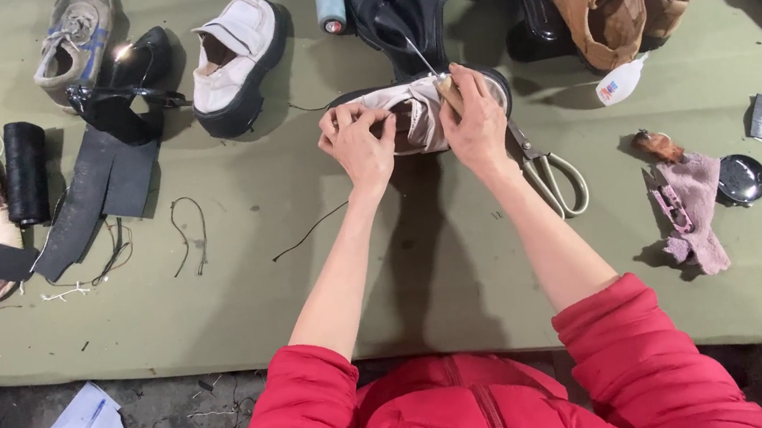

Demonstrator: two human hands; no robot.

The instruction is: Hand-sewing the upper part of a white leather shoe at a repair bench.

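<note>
Both hands closed on a white shoe, its length running left to right across the green cloth.

The right hand (476, 121) was pinched round the wooden handle of an awl (433, 70), whose thin shaft slanted up and away to the left over the shoe's far edge. The left hand (356, 143) had its fingers curled tight on the near left part of the white shoe (414, 110), steadying it. The shoe lay directly under and between both grips, sole on the cloth (307, 255), a little nearer the right hand's working point. A pair of scissors (551, 173) lay just beside the right wrist; a loose black thread (308, 233) trailed near the left forearm.
</note>
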